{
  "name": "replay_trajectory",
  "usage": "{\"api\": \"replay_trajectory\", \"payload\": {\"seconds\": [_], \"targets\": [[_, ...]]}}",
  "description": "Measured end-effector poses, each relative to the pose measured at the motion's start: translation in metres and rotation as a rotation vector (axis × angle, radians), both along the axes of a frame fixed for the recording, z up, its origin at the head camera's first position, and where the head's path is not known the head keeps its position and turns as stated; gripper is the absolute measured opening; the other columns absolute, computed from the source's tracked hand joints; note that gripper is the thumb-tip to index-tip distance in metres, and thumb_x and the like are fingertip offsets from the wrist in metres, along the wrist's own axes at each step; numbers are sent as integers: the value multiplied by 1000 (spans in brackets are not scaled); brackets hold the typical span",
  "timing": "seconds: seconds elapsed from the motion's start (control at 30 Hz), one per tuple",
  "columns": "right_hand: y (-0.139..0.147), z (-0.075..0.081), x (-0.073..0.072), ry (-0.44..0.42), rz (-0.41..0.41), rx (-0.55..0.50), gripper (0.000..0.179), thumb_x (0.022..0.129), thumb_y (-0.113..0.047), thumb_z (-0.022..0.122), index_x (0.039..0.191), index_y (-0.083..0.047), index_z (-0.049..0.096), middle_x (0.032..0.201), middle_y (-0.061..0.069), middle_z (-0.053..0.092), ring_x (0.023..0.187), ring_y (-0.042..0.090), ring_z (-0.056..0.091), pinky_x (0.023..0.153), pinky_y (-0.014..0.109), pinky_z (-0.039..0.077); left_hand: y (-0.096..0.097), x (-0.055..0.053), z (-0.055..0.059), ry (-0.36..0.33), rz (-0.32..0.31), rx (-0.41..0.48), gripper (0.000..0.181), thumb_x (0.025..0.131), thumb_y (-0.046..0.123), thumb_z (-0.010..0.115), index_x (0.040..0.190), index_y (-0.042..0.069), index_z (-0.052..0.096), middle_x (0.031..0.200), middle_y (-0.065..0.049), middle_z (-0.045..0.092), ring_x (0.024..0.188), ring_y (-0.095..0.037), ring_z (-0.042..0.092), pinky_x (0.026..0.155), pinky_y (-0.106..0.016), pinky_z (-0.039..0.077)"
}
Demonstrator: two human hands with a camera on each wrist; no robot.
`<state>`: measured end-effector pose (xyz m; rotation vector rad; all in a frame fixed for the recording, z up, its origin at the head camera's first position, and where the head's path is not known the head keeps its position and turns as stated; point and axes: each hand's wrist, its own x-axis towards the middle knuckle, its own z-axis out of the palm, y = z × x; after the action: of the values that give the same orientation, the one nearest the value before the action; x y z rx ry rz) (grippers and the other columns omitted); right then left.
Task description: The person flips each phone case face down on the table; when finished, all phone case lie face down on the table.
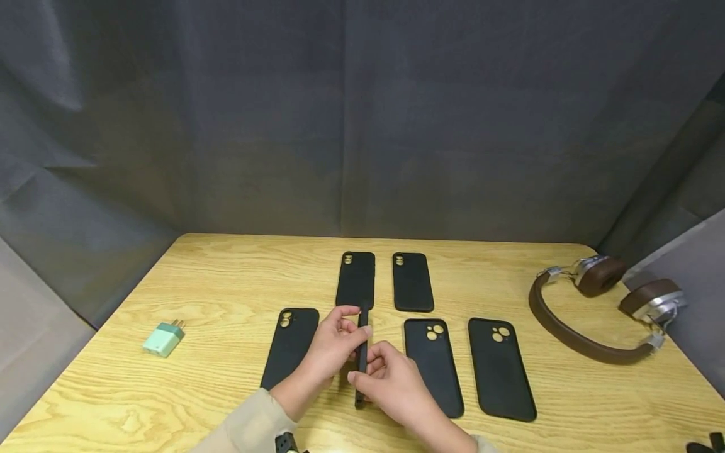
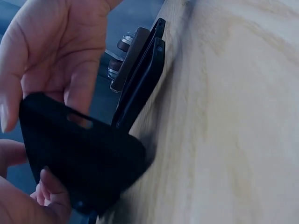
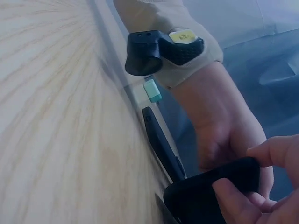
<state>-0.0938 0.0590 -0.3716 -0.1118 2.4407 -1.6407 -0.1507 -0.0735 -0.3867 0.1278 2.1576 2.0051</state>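
Observation:
A black phone case stands on its long edge at the middle of the table, between both hands. My left hand pinches its far part between thumb and fingers, while my right hand grips the nearer end. An oblong slot shows in the held case in the left wrist view. Left of it lies one black case, partly behind the left forearm. To the right lie two more, the nearer case and the farther case. Behind the hands lies a back case with another case beside it.
Brown and silver headphones lie at the table's right side. A mint-green plug adapter sits at the left, prongs facing away. Dark cloth hangs behind the wooden table. A small black object shows at the lower right corner.

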Motion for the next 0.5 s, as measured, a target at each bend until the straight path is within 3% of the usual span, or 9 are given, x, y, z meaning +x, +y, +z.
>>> {"api": "replay_trajectory", "payload": {"seconds": [0.27,0.4,0.5], "targets": [[3,12,-2,-29,-61,-123,34,79,-18,71,98,1,50,82,7,54,64,14,60,59,33,53,-13,4,-12,-81,-9,47,43,94,21,51,128,-4,44,86,-7,53,73,-14,51,66,-27,48],[3,17,-2,-20,-78,-170,34,80,-16,71,100,2,50,83,8,55,65,14,60,60,35,54,-15,8,-17,-171,-81,136,46,96,22,46,131,-6,39,102,-10,54,85,-13,54,74,-27,49],[3,18,-2,-14,-78,-209,33,81,-14,70,102,3,50,83,8,55,66,14,60,60,34,54,-13,11,-19,-240,-152,240,45,97,22,43,132,-5,37,106,-7,57,88,-10,56,76,-25,48]]}}
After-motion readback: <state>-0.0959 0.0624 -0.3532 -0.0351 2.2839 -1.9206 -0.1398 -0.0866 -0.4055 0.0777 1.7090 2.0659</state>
